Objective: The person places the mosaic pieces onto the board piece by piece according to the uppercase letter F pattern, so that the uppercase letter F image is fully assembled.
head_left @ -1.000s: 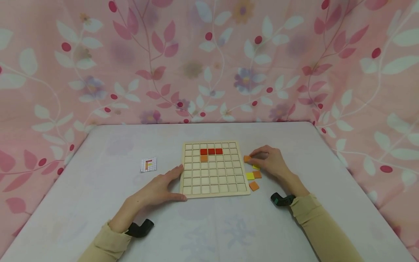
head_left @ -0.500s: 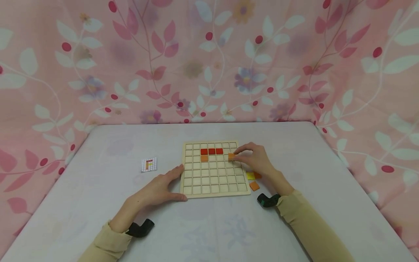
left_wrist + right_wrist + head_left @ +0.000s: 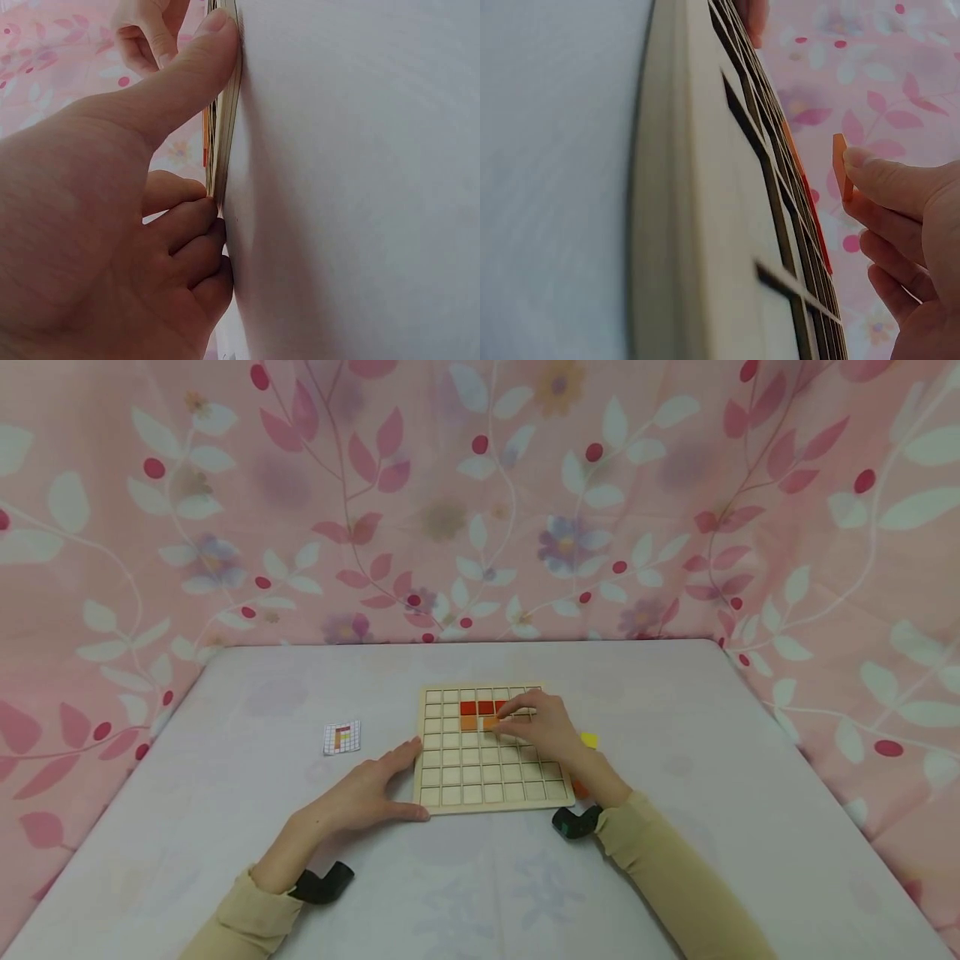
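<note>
A pale wooden grid board (image 3: 482,777) lies on the table. Red tiles (image 3: 485,707) stand in a row in its upper part, with an orange tile (image 3: 468,722) below the leftmost. My right hand (image 3: 551,727) pinches another orange tile (image 3: 842,169) between thumb and finger, held just above the board, right of the placed orange one. My left hand (image 3: 360,793) rests with thumb and fingers spread against the board's left edge; the left wrist view shows its thumb (image 3: 195,71) on the board's edge.
A small printed pattern card (image 3: 342,738) lies left of the board. Right of the board are a yellow tile (image 3: 588,740) and an orange tile (image 3: 581,790), partly hidden by my right arm. A floral cloth (image 3: 480,502) hangs behind the table.
My right hand has carried the orange tile leftward from the board's right side to over the grid beneath the red row. My left hand has stayed in place.
</note>
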### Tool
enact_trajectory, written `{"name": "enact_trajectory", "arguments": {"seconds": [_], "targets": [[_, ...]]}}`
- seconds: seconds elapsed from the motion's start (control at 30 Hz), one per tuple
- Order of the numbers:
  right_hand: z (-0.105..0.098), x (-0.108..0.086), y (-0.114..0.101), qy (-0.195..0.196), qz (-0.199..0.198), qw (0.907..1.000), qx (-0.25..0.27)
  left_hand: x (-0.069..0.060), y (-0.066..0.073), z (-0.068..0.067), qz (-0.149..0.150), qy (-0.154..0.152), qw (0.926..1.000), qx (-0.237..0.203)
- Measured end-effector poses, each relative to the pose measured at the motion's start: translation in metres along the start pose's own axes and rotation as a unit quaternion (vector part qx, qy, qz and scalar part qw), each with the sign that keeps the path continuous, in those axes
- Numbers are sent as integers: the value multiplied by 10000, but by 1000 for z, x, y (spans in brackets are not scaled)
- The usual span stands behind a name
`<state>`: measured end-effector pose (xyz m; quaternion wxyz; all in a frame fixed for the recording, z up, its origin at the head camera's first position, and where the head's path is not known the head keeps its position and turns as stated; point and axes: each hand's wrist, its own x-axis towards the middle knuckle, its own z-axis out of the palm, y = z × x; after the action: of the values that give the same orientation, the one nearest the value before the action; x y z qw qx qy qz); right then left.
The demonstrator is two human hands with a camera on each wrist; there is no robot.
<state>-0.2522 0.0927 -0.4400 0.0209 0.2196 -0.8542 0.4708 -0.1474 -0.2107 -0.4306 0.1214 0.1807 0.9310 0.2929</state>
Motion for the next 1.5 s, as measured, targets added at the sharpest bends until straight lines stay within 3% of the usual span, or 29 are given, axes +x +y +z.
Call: {"name": "enact_trajectory", "arguments": {"seconds": [0.37,0.9,1.27,1.5], "targets": [[16,5,-8,22,-152,9997,-205,1,0,0,39,-24,10000,4],[22,4,-12,-128,-308,9988,-349,-1,2,-1,-47,-24,10000,3],[31,0,-15,-38,-730,9961,-500,0,3,-1,-108,-45,9999,-56],[35,-2,-12,-86,-776,9945,-697,2,1,1,-27,-43,10000,-47]]}}
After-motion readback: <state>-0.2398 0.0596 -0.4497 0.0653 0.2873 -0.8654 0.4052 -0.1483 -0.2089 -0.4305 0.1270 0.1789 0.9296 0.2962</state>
